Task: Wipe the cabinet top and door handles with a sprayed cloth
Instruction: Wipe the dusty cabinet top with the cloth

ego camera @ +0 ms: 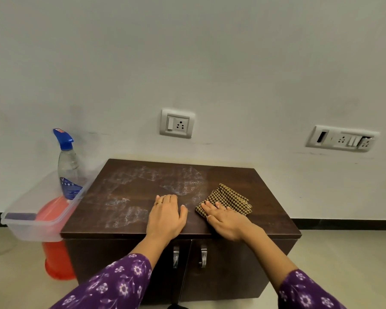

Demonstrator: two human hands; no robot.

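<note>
A near corner of the cloth [230, 198] lies hidden under the right hand [226, 221]; label print on the spray bottle [68, 170] is too small to read.

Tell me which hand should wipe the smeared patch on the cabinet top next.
The right hand: it presses the cloth beside the smears; the left hand lies flat, holding nothing.

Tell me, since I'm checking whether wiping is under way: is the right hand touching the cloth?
Touching. The head view shows the right hand lying flat on the cloth, fingers straight across its near edge.
</note>
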